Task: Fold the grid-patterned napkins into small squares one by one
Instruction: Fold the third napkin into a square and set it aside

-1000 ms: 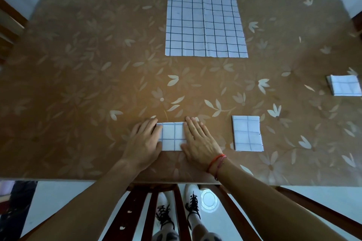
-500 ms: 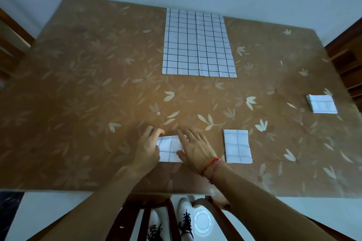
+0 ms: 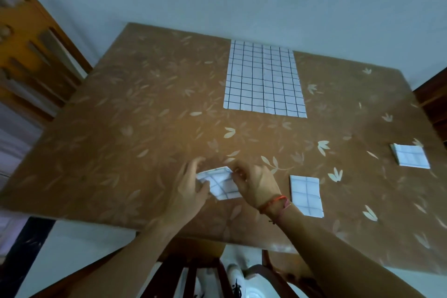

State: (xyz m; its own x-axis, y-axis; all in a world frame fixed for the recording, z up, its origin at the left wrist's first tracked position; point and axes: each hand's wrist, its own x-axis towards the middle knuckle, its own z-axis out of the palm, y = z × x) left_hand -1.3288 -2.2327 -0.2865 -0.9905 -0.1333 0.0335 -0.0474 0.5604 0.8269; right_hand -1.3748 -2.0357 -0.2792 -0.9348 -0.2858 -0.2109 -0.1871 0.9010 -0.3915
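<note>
L hand (image 3: pixel 191 191) & R hand (image 3: pixel 256 186) each pinch one edge of the part-folded napkin (image 3: pixel 222 185), askew at table (image 3: pixel 96 152) 6 o'clock. Near square (image 3: pixel 306 195) at 5 o'clock, edge square (image 3: pixel 410 157) at 3, flat napkin (image 3: pixel 263 80) at 12.

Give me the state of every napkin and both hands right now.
Held napkin: folded small, askew, held at both ends.
Left hand: holds its left edge.
Right hand: pinches its right corner.
Near folded napkin: folded, lying flat, untouched.
Far-right folded napkin: folded, lying flat.
Spread napkin: unfolded, flat.
</note>
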